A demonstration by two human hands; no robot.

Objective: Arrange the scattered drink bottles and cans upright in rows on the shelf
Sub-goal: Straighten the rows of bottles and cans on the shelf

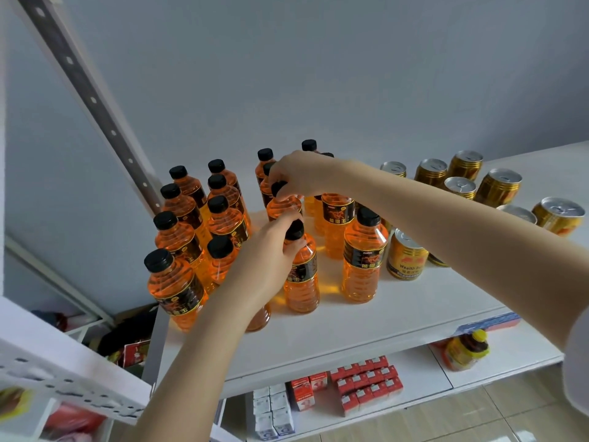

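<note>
Several orange drink bottles with black caps stand upright on the white shelf (pixel 366 320). Two rows of them (pixel 188 237) fill the left side. My left hand (pixel 264 253) grips the neck of a front bottle (pixel 301 275) in the middle. My right hand (pixel 299 175) holds the cap of another bottle (pixel 283 207) just behind it. Two more bottles (pixel 363 256) stand to the right. Gold cans (pixel 406 255) stand upright on the right part of the shelf, several in loose rows (pixel 462 183).
A perforated metal upright (pixel 89 97) slants along the shelf's left edge. The lower shelf holds red and white small boxes (pixel 360 387) and a yellow-capped jar (pixel 467 349). A grey wall backs the shelf. Another rack (pixel 63 371) is at lower left.
</note>
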